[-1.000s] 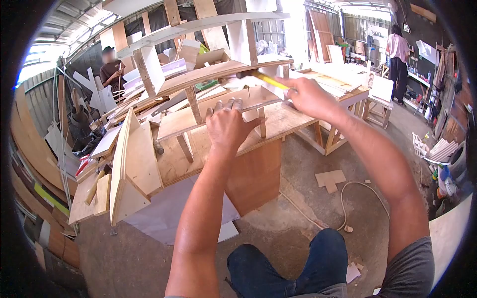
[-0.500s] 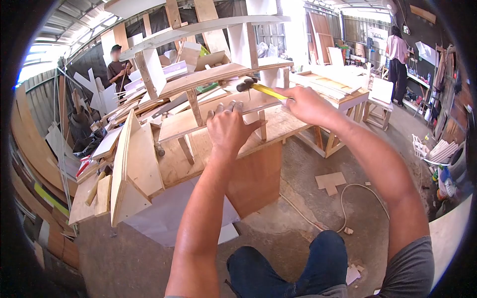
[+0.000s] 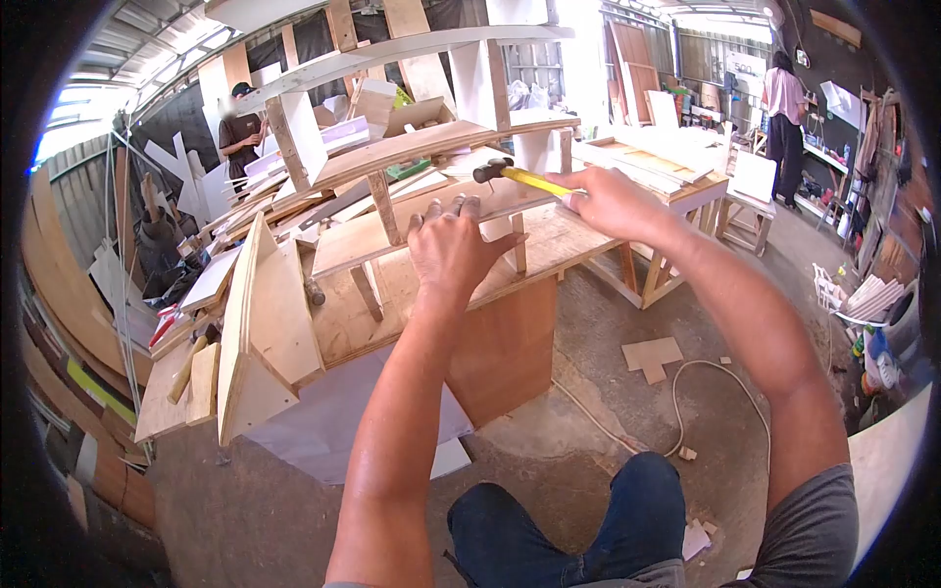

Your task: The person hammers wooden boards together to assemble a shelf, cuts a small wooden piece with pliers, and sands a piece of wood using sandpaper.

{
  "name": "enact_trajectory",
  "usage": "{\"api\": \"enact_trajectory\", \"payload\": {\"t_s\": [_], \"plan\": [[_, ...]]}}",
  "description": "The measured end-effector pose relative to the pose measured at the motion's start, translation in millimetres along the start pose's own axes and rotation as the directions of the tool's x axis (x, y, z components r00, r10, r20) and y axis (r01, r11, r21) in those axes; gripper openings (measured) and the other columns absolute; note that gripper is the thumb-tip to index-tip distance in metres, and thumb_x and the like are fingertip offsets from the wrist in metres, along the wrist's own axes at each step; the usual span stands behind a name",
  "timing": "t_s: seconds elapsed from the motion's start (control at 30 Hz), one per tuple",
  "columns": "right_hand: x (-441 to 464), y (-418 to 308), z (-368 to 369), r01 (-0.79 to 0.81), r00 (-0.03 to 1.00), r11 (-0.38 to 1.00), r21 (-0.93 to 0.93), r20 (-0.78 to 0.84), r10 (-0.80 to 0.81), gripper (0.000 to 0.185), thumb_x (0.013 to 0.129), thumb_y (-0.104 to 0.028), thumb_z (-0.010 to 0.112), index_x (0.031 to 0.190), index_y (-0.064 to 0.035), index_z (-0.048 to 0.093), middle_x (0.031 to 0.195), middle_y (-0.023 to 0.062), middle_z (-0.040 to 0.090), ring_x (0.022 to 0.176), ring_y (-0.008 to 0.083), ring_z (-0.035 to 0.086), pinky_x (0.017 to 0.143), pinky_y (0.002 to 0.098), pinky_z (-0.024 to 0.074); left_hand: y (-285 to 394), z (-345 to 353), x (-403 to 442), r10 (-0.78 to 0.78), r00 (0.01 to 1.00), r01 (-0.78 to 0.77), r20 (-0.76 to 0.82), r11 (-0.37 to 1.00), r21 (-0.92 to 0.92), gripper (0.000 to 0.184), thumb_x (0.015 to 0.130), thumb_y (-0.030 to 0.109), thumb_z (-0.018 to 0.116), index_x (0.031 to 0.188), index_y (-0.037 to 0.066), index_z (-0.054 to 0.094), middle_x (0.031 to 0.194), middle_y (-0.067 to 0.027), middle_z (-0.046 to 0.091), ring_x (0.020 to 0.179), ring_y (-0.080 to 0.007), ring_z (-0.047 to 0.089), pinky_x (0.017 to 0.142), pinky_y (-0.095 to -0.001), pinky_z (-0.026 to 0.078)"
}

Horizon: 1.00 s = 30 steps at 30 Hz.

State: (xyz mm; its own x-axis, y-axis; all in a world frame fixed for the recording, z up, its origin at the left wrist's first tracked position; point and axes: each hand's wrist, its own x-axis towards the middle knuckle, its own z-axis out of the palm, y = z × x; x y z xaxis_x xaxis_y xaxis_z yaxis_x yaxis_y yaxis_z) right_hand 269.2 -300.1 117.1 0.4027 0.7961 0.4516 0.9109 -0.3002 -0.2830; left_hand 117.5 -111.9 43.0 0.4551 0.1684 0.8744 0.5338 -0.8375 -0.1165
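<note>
My right hand (image 3: 616,206) is closed around the yellow handle of a hammer (image 3: 534,180). Its dark head is just above a plywood shelf board (image 3: 368,235), beyond my left fingers. A thin dark line shows below the head, too small to identify. On the near edge of that board lies my left hand (image 3: 449,245), fingers laid over the top and thumb stretched out to the right. The board belongs to a wooden shelf frame with short uprights (image 3: 383,208) between its levels. This frame rests on a plywood workbench (image 3: 412,306).
An angled plywood piece (image 3: 257,338) stands at the bench's left end, beside a wooden-handled tool (image 3: 186,372). Scrap boards pile up behind. A cable (image 3: 676,416) and a plywood offcut (image 3: 652,360) lie on the floor. Two people (image 3: 241,137) (image 3: 784,122) stand farther back.
The hammer head has shifted slightly down and to the right with my right hand. My left hand stays in place on the board. The person at the back left has moved a little.
</note>
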Motion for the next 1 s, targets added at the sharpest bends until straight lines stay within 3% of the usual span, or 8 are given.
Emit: {"api": "enact_trajectory", "payload": {"t_s": [0.17,0.27,0.37,0.47,0.7,0.8,0.9,1.0], "plan": [[-6,-21,-20,-0.087,0.996,0.996,0.002,0.002,0.087,0.047,0.105,-0.019,0.058,0.151,-0.0263,0.063,0.107,0.0221,0.077,0.094,0.0316,0.075,0.093,0.0442,0.0558,-2,4,0,0.038,0.999,-0.038,-0.022,0.999,0.012,0.088,0.068,0.085,0.078,0.116,0.011,0.081,0.096,-0.0138,0.081,0.088,-0.025,0.078,0.09,-0.0447,0.058],[8,-26,-26,-0.039,0.997,0.997,-0.071,0.06,0.044,0.047,0.106,-0.017,0.055,0.151,-0.026,0.062,0.103,0.0188,0.077,0.091,0.0282,0.074,0.091,0.0431,0.0566,-1,2,-1,0.041,0.998,-0.04,-0.046,0.999,0.027,0.088,0.068,0.085,0.078,0.115,0.011,0.081,0.097,-0.0143,0.081,0.088,-0.0251,0.078,0.092,-0.0451,0.058],[14,-39,-31,0.057,0.993,0.995,-0.085,0.104,-0.048,0.046,0.106,-0.016,0.053,0.151,-0.0231,0.063,0.103,0.0171,0.077,0.091,0.0254,0.074,0.091,0.0429,0.0572,-1,1,-1,0.019,1.0,-0.019,-0.011,1.0,0.01,0.087,0.068,0.085,0.078,0.115,0.011,0.082,0.098,-0.0151,0.081,0.087,-0.0255,0.079,0.093,-0.0462,0.058],[21,-53,-38,-0.01,0.98,0.99,-0.14,0.196,0.038,0.044,0.107,-0.017,0.054,0.15,-0.0186,0.063,0.108,0.0174,0.078,0.095,0.0262,0.075,0.093,0.0441,0.0574,-1,4,-1,0.015,1.0,-0.016,-0.014,1.0,-0.019,0.088,0.067,0.085,0.079,0.114,0.011,0.082,0.098,-0.0152,0.081,0.085,-0.026,0.079,0.094,-0.047,0.058],[30,-48,-42,0.073,0.981,0.993,-0.096,0.188,-0.054,0.04,0.106,-0.018,0.056,0.144,-0.0101,0.066,0.114,0.018,0.078,0.103,0.0263,0.075,0.097,0.0433,0.0569,-1,2,-2,0.019,0.998,-0.02,-0.059,1.0,-0.017,0.087,0.066,0.083,0.081,0.113,0.01,0.082,0.092,-0.0148,0.081,0.086,-0.0255,0.079,0.093,-0.0462,0.058],[44,-36,-40,0.074,0.965,0.987,-0.14,0.26,-0.035,0.04,0.106,-0.017,0.056,0.144,-0.0098,0.067,0.115,0.0177,0.077,0.104,0.0269,0.074,0.097,0.0425,0.056,-2,2,-1,0.021,0.999,-0.022,-0.046,0.999,-0.023,0.087,0.066,0.084,0.08,0.113,0.01,0.082,0.089,-0.0153,0.08,0.085,-0.0255,0.079,0.091,-0.0448,0.058],[35,-36,-34,0.117,0.99,0.992,-0.054,0.087,-0.112,0.041,0.105,-0.016,0.056,0.144,-0.0099,0.066,0.116,0.0184,0.077,0.106,0.029,0.074,0.097,0.0426,0.0553,-2,4,0,0.044,0.998,-0.044,-0.044,0.999,0.012,0.089,0.067,0.085,0.079,0.113,0.01,0.082,0.088,-0.0149,0.079,0.083,-0.0256,0.078,0.088,-0.0436,0.058],[47,-36,-40,0.098,0.954,0.987,-0.131,0.295,-0.056,0.042,0.105,-0.015,0.055,0.146,-0.0112,0.064,0.119,0.0199,0.077,0.108,0.0324,0.074,0.099,0.0435,0.0555,1,-1,2,-0.023,0.998,0.024,0.057,1.0,-0.006,0.09,0.067,0.087,0.077,0.114,0.009,0.081,0.087,-0.0145,0.079,0.081,-0.026,0.078,0.085,-0.043,0.058]]}}
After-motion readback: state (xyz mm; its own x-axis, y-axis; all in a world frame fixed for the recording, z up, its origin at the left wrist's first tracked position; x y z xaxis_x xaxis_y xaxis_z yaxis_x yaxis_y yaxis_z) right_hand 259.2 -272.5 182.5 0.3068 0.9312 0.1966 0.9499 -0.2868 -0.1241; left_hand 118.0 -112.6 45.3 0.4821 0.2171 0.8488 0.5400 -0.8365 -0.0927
